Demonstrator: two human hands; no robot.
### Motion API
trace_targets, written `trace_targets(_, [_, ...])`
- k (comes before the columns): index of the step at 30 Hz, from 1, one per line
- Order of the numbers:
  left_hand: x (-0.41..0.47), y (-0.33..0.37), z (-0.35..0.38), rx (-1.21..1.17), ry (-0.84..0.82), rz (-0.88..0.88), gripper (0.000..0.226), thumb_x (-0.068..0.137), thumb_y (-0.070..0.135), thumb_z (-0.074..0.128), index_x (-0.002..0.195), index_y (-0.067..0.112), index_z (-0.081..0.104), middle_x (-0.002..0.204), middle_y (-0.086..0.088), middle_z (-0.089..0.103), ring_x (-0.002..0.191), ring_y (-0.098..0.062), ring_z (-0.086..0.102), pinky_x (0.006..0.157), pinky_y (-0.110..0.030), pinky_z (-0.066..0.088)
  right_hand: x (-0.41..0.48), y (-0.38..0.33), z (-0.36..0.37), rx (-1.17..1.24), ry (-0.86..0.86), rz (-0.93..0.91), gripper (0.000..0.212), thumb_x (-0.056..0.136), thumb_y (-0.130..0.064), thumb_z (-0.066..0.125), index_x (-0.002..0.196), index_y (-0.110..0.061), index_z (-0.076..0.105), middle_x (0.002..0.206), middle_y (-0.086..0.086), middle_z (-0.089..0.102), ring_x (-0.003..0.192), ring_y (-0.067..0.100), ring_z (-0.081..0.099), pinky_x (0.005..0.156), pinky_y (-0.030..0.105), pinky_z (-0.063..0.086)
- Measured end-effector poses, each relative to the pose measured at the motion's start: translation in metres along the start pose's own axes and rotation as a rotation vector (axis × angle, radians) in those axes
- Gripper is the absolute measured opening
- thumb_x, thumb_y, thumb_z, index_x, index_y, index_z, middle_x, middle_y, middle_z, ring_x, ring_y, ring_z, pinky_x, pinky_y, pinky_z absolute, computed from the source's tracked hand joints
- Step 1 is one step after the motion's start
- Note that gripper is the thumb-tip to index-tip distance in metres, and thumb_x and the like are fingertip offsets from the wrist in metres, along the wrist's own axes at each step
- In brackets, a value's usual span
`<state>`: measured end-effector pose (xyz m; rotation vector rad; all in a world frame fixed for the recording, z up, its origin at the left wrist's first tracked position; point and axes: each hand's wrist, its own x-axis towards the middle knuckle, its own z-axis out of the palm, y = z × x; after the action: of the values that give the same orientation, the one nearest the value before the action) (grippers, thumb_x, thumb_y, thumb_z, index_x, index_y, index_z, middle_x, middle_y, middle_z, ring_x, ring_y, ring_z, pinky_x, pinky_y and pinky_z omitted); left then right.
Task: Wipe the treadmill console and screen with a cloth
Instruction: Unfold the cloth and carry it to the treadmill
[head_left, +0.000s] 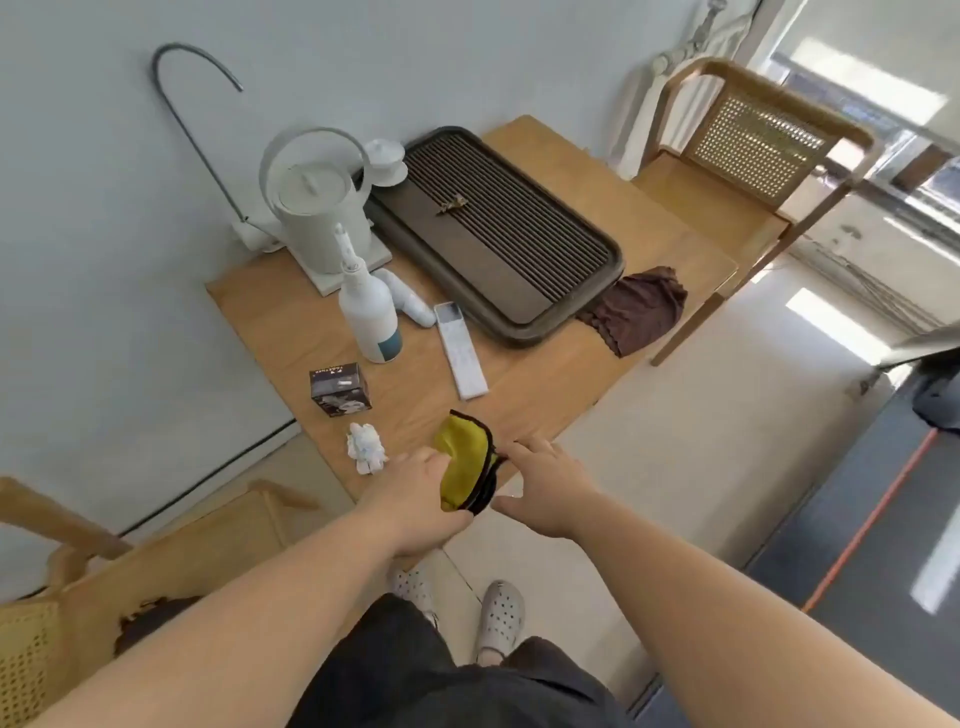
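Note:
A folded yellow cloth with a dark edge is at the near corner of the wooden table. My left hand grips it from below and from the left. Just to its right, my right hand has its fingertips touching the cloth's dark edge, fingers spread. At the far right is the treadmill: a dark belt with an orange stripe. Its console and screen are outside the frame.
On the table stand a white spray bottle, a white kettle, a dark slatted tea tray, a remote, a small black box, a crumpled tissue and a brown cloth. Wooden chairs stand at both ends.

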<state>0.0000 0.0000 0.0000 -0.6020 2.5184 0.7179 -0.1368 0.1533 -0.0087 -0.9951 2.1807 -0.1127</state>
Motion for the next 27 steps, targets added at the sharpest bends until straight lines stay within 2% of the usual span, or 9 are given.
trace_targets(5, [0.039, -0.004, 0.014, 0.139, -0.07, -0.025, 0.074, 0.08, 0.063, 0.056, 0.14, 0.021, 0.046, 0.146, -0.001, 0.045, 0.131, -0.027, 0.043, 0.104, -0.044, 0.042, 0.034, 0.01, 0.006, -0.015, -0.061, 0.009, 0.069, 0.097, -0.052, 0.058, 0.158, -0.036, 0.032, 0.166, -0.007, 0.027, 0.146, 0.029, 0.032, 0.114, 0.046, 0.04])
trace_targets(8, [0.047, -0.007, 0.023, 0.209, -0.022, -0.018, 0.066, 0.08, 0.063, 0.058, 0.131, 0.023, 0.051, 0.14, 0.0, 0.047, 0.125, -0.026, 0.046, 0.098, -0.043, 0.045, 0.045, 0.011, 0.01, -0.066, -0.097, -0.024, 0.065, 0.1, -0.047, 0.054, 0.159, -0.037, 0.029, 0.169, -0.009, 0.02, 0.149, 0.03, 0.026, 0.115, 0.047, 0.037])
trace_targets(14, [0.057, -0.009, 0.033, 0.319, 0.094, 0.004, 0.065, 0.073, 0.07, 0.063, 0.118, 0.026, 0.05, 0.122, 0.003, 0.047, 0.116, -0.023, 0.047, 0.097, -0.041, 0.04, 0.059, 0.009, 0.013, -0.219, -0.017, -0.083, 0.049, 0.104, -0.038, 0.046, 0.152, -0.043, 0.038, 0.157, -0.008, 0.034, 0.134, 0.03, 0.033, 0.108, 0.041, 0.033])
trace_targets(16, [0.06, -0.008, 0.033, 0.33, 0.113, 0.012, 0.057, 0.076, 0.064, 0.063, 0.115, 0.025, 0.051, 0.119, 0.002, 0.048, 0.114, -0.023, 0.048, 0.097, -0.041, 0.04, 0.063, 0.01, 0.017, -0.234, 0.029, -0.072, 0.045, 0.102, -0.039, 0.049, 0.147, -0.044, 0.044, 0.147, -0.005, 0.043, 0.128, 0.028, 0.037, 0.106, 0.042, 0.035])
trace_targets(20, [0.062, -0.011, 0.026, 0.252, 0.136, 0.038, 0.023, 0.089, 0.04, 0.055, 0.103, 0.023, 0.062, 0.11, 0.005, 0.053, 0.109, -0.021, 0.048, 0.095, -0.038, 0.04, 0.065, 0.01, 0.025, -0.214, 0.103, -0.05, 0.039, 0.1, -0.043, 0.053, 0.139, -0.042, 0.054, 0.133, -0.004, 0.048, 0.125, 0.027, 0.04, 0.109, 0.045, 0.033])
trace_targets(23, [0.061, -0.019, 0.024, 0.221, 0.091, 0.021, 0.025, 0.094, 0.027, 0.05, 0.099, 0.019, 0.073, 0.104, 0.003, 0.058, 0.105, -0.022, 0.049, 0.092, -0.038, 0.042, 0.067, 0.007, 0.025, -0.204, 0.135, -0.065, 0.031, 0.098, -0.042, 0.056, 0.128, -0.038, 0.065, 0.125, -0.003, 0.049, 0.121, 0.027, 0.04, 0.106, 0.044, 0.035])
trace_targets(27, [0.049, -0.014, 0.02, 0.077, 0.108, -0.039, 0.019, 0.095, 0.022, 0.052, 0.092, 0.016, 0.07, 0.101, 0.002, 0.06, 0.1, -0.021, 0.054, 0.086, -0.042, 0.049, 0.067, 0.002, 0.025, -0.224, 0.171, -0.091, 0.022, 0.099, -0.03, 0.055, 0.113, -0.031, 0.071, 0.114, -0.002, 0.048, 0.117, 0.028, 0.041, 0.1, 0.043, 0.033])
